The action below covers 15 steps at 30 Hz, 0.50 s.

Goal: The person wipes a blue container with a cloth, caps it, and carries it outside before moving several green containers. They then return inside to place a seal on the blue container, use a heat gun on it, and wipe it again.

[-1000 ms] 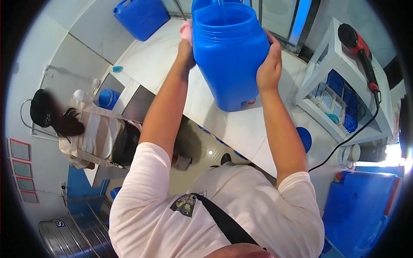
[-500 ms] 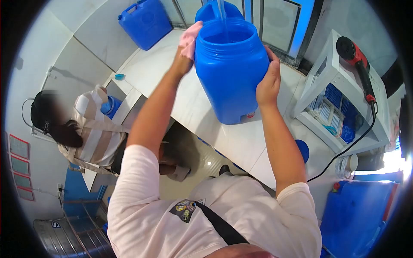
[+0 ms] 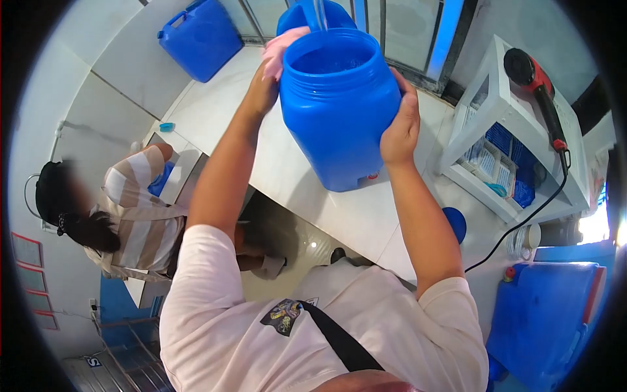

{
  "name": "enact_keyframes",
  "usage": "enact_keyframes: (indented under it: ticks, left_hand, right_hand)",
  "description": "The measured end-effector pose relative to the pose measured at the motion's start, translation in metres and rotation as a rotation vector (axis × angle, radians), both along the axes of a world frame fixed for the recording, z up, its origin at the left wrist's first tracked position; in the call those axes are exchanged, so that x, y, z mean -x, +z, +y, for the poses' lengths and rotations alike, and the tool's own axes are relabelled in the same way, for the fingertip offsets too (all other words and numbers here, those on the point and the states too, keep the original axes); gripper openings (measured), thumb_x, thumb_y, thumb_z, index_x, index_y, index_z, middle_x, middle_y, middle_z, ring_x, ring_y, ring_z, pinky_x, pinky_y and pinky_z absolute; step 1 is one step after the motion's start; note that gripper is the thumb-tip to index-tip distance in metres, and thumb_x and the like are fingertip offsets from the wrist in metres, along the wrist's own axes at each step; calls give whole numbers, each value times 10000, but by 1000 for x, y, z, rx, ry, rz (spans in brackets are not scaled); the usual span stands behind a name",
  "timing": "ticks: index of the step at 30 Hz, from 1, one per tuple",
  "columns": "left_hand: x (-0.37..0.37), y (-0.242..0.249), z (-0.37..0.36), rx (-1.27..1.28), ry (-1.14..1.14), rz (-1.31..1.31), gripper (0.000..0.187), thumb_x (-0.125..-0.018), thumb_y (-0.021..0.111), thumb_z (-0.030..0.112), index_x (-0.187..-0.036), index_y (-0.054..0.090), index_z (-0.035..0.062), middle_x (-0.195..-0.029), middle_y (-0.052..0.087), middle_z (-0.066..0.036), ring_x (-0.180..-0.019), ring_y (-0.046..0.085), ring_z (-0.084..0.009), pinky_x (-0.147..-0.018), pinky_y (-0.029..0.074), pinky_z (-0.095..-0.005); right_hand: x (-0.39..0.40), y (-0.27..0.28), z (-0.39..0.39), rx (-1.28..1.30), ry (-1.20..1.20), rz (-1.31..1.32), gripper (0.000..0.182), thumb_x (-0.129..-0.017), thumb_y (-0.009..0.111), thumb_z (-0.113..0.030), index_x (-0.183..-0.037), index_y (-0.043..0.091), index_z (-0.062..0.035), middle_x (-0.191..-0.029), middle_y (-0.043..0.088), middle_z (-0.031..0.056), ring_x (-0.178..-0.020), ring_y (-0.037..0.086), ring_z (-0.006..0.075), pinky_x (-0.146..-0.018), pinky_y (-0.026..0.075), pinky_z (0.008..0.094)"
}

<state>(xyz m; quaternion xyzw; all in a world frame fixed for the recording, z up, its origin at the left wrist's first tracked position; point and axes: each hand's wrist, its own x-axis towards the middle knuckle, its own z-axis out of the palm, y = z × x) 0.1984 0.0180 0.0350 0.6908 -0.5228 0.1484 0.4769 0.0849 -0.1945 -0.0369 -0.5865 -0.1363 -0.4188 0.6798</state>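
Blue jug (image 3: 336,124) is on the counter (image 3: 290,160), set in from the front edge, mouth open with water (image 3: 319,14) running in. Right hand (image 3: 401,127) has a grip round its side, left hand (image 3: 263,90) is clutching a pink cloth (image 3: 279,52) against it near the rim. Second jug (image 3: 201,40) sits by the counter's far left corner.

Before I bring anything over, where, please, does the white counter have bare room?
The counter looks bare between the blue jerrycan and the left forearm, and between the open blue container and the counter's near edge. It is crowded behind that container, where another blue container sits close, and to the right by the white shelf unit and blue disc.
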Motion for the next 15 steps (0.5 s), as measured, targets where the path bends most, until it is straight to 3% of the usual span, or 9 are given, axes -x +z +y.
enact_keyframes:
  ticks: [3,4,5,6,7,8,9,10,15]
  left_hand:
    - [37,-31,-11,383,134,134,572,-941,387,494,-1236,509,19,-1278,448,-169,-1211,408,-305,-1077,257,-412]
    - [51,-46,-8,27,452,-190,896,-866,464,686,-1456,276,38,-1505,272,-102,-1378,284,-238,-1121,262,-420]
    - [40,-109,6,394,169,230,832,-902,445,645,-1459,247,59,-1483,298,-97,-1366,296,-237,-1122,263,-418]
    - [80,-140,-14,663,253,552,781,-928,405,628,-1464,207,96,-1408,379,-83,-1288,390,-228,-1105,287,-433]
    - [19,-240,34,161,647,279,847,-897,432,657,-1477,123,123,-1314,439,-69,-1093,539,-184,-912,480,-370]
    - [114,-181,-1,432,233,752,943,-843,506,680,-1477,96,116,-1256,458,-59,-888,594,-116,-590,511,-252]
    - [134,-194,-8,450,238,817,902,-840,548,548,-1476,82,108,-1261,442,-72,-783,572,-73,-431,418,-184]
    - [157,-172,-24,436,351,966,852,-812,528,412,-1478,86,117,-1269,423,-82,-715,546,-93,-511,447,-203]
    - [196,-164,-28,137,495,54,678,-788,488,76,-1394,192,0,-1148,478,-130,-647,538,-139,-637,461,-248]
  right_hand:
    - [1,1,0,-16,-3,6,524,-1044,252,-353,-1285,496,43,-1265,549,162,-1178,503,231,-1036,351,337]
    - [0,-1,0,-9,-10,4,522,-1044,253,-352,-1286,496,41,-1267,549,160,-1176,504,234,-1035,351,337]
    - [0,-2,1,-2,-12,2,519,-1044,254,-351,-1287,496,39,-1268,549,159,-1173,505,236,-1035,352,336]
    - [-1,-2,1,-2,-7,2,519,-1044,254,-351,-1287,496,39,-1268,549,159,-1173,505,236,-1035,352,336]
    - [-1,-2,0,11,-24,-3,516,-1044,257,-349,-1285,497,39,-1264,552,160,-1174,504,237,-1035,351,338]
    - [-1,-2,1,22,-40,-4,514,-1043,259,-347,-1284,498,40,-1261,554,161,-1175,503,238,-1035,350,340]
    - [-2,-2,2,22,-33,-3,514,-1043,259,-347,-1284,498,40,-1261,554,161,-1175,503,238,-1035,350,340]
    - [-3,-2,1,9,16,-11,508,-1043,263,-343,-1292,490,37,-1274,545,162,-1184,496,237,-1036,346,341]
    - [38,-19,-14,439,-298,22,530,-1036,283,-383,-1324,446,32,-1266,531,140,-1156,500,239,-1018,363,362]
